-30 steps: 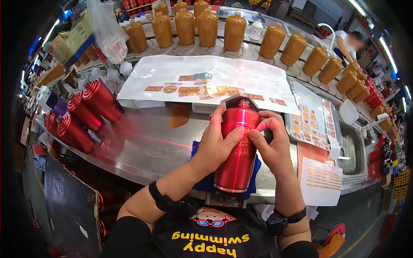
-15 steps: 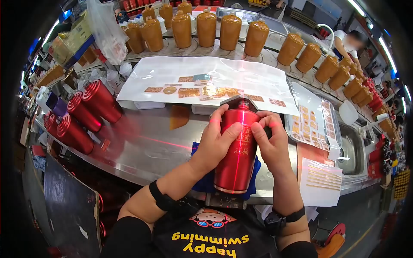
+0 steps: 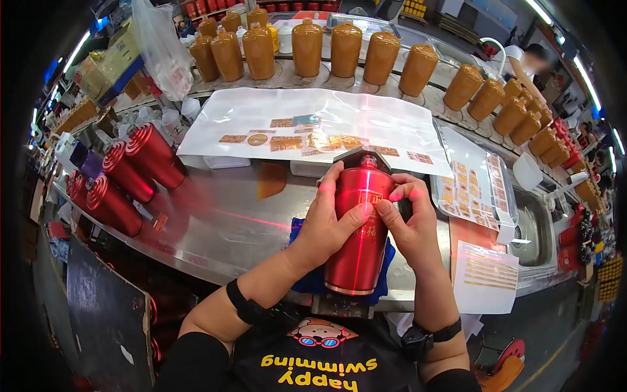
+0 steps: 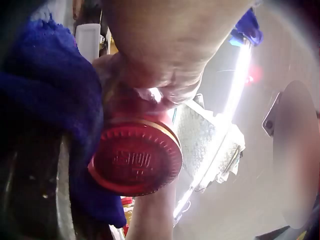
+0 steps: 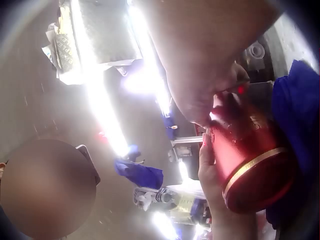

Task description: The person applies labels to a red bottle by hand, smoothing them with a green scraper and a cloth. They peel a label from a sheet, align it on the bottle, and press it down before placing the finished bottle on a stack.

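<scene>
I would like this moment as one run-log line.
left hand: grips red bottle; right hand: curled against bottle near gold print; bottle: neck pointing forward; blue cloth: under bottle; white sheet: holds gold labels

Glossy red bottle, gripped between both hands.
Lying back: neck points away beyond the hands, gold-rimmed base on the near side. Gold characters on the upward face, partly covered, some visible between the thumbs. Underside has ribbed edge, raised marks in the middle.
</scene>
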A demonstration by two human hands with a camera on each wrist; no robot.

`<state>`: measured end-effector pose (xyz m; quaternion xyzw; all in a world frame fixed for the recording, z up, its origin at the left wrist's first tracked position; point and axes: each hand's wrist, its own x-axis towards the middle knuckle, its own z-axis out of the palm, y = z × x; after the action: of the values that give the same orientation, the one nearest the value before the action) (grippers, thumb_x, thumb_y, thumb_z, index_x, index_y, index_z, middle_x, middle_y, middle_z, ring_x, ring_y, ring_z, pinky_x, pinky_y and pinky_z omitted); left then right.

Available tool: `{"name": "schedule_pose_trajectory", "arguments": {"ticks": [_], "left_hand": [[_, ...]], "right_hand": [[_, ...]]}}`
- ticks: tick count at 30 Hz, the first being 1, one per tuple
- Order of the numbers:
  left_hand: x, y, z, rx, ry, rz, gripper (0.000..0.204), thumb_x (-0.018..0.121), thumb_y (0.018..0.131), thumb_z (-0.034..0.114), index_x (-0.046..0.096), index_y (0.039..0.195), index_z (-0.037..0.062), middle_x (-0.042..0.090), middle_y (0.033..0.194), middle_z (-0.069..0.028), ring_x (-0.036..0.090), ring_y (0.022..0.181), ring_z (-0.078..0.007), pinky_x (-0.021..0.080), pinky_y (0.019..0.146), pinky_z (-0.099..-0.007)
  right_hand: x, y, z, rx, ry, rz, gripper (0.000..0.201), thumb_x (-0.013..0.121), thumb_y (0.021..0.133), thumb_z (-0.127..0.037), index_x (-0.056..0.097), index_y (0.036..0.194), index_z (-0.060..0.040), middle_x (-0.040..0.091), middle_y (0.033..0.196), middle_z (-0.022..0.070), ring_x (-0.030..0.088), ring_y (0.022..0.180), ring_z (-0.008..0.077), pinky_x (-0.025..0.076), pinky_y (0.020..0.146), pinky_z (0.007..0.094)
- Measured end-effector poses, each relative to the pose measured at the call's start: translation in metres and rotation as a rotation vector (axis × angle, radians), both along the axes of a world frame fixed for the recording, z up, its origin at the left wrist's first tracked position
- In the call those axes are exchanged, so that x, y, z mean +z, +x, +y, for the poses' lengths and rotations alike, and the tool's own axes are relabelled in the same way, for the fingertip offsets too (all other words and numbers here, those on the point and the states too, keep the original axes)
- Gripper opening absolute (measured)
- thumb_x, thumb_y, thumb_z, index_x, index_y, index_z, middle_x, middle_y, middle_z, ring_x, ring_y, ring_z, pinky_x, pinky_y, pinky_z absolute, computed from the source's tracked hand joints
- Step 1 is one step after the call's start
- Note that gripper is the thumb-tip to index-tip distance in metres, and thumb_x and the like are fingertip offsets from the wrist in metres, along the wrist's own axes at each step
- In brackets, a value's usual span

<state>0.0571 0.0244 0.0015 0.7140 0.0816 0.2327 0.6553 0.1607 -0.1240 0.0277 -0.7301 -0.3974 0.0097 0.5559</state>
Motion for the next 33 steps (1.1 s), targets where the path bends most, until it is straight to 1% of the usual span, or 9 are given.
{"name": "schedule_pose_trajectory", "arguments": {"ticks": [10, 16, 19, 21, 23, 26, 29, 30, 33], "left_hand": [[0.006, 0.002, 0.007, -0.045, -0.283, -0.027, 0.065, 0.053, 0.099, 0.041, 0.035, 0.141, -0.0057, 0.053, 0.126, -0.0145, 0.050, 0.116, -0.0177, 0.039, 0.100, -0.0293], [0.004, 0.002, 0.005, -0.062, -0.183, -0.018, 0.080, 0.065, 0.092, 0.039, 0.026, 0.144, -0.0086, 0.051, 0.131, -0.0204, 0.050, 0.121, -0.0218, 0.040, 0.103, -0.0321], [0.002, 0.002, 0.005, -0.086, -0.228, -0.010, 0.082, 0.067, 0.090, 0.037, 0.025, 0.144, -0.0081, 0.050, 0.134, -0.0214, 0.052, 0.121, -0.0232, 0.042, 0.102, -0.0324], [0.005, -0.001, 0.005, -0.136, -0.278, 0.002, 0.086, 0.068, 0.089, 0.031, 0.017, 0.149, -0.0053, 0.045, 0.138, -0.0197, 0.048, 0.124, -0.0224, 0.039, 0.104, -0.0330], [0.009, -0.006, 0.006, -0.196, -0.325, 0.014, 0.088, 0.067, 0.090, 0.024, 0.010, 0.152, -0.0007, 0.038, 0.143, -0.0151, 0.042, 0.129, -0.0196, 0.035, 0.108, -0.0330], [0.001, -0.009, 0.005, -0.225, -0.233, -0.006, 0.094, 0.068, 0.088, 0.022, 0.004, 0.154, 0.0014, 0.034, 0.148, -0.0142, 0.039, 0.133, -0.0204, 0.032, 0.111, -0.0341], [-0.001, -0.010, 0.003, -0.219, -0.267, -0.003, 0.096, 0.069, 0.087, 0.021, 0.003, 0.155, 0.0028, 0.033, 0.149, -0.0140, 0.038, 0.134, -0.0206, 0.031, 0.112, -0.0344], [0.002, -0.011, 0.005, -0.199, -0.175, 0.014, 0.092, 0.064, 0.089, 0.022, 0.003, 0.155, 0.0036, 0.032, 0.149, -0.0141, 0.037, 0.135, -0.0205, 0.030, 0.112, -0.0346], [0.011, -0.021, 0.010, -0.274, -0.500, -0.028, 0.090, 0.059, 0.091, 0.024, 0.000, 0.153, -0.0028, 0.032, 0.150, -0.0186, 0.037, 0.135, -0.0237, 0.029, 0.113, -0.0340]], "right_hand": [[-0.012, 0.000, -0.005, 0.009, 0.058, 0.096, 0.028, 0.072, 0.087, -0.024, 0.056, 0.095, -0.0026, 0.054, 0.122, 0.0196, 0.054, 0.110, 0.0296, 0.041, 0.096, 0.0358], [-0.009, -0.004, -0.006, 0.005, 0.012, 0.065, 0.031, 0.074, 0.086, -0.020, 0.055, 0.104, -0.0029, 0.056, 0.123, 0.0174, 0.058, 0.101, 0.0191, 0.050, 0.072, 0.0260], [0.008, -0.006, -0.012, -0.088, 0.008, -0.028, 0.032, 0.071, 0.088, -0.014, 0.054, 0.112, -0.0027, 0.061, 0.120, 0.0161, 0.062, 0.095, 0.0173, 0.051, 0.072, 0.0265], [0.024, 0.003, -0.012, -0.074, 0.108, -0.025, 0.032, 0.067, 0.087, -0.008, 0.054, 0.116, -0.0023, 0.068, 0.099, 0.0155, 0.068, 0.089, 0.0229, 0.053, 0.073, 0.0328], [0.068, 0.005, -0.007, -0.015, -0.208, -0.216, 0.028, 0.068, 0.085, -0.010, 0.056, 0.108, -0.0030, 0.067, 0.091, 0.0170, 0.068, 0.080, 0.0310, 0.053, 0.071, 0.0384], [0.093, 0.026, 0.019, 0.452, -0.458, -0.448, 0.023, 0.068, 0.083, -0.015, 0.057, 0.100, -0.0050, 0.065, 0.087, 0.0161, 0.064, 0.078, 0.0367, 0.052, 0.070, 0.0437], [0.100, 0.039, 0.043, 0.252, -0.619, -0.537, 0.019, 0.068, 0.081, -0.017, 0.057, 0.094, -0.0063, 0.065, 0.086, 0.0134, 0.062, 0.083, 0.0366, 0.051, 0.072, 0.0450], [0.096, 0.038, 0.042, 0.161, -0.389, -0.787, 0.017, 0.070, 0.078, -0.017, 0.058, 0.088, -0.0096, 0.064, 0.084, 0.0084, 0.062, 0.083, 0.0298, 0.048, 0.074, 0.0436], [0.072, 0.009, 0.010, 0.132, -0.337, -1.092, 0.015, 0.072, 0.073, -0.017, 0.061, 0.083, -0.0141, 0.062, 0.082, 0.0043, 0.062, 0.080, 0.0214, 0.043, 0.078, 0.0409]]}}
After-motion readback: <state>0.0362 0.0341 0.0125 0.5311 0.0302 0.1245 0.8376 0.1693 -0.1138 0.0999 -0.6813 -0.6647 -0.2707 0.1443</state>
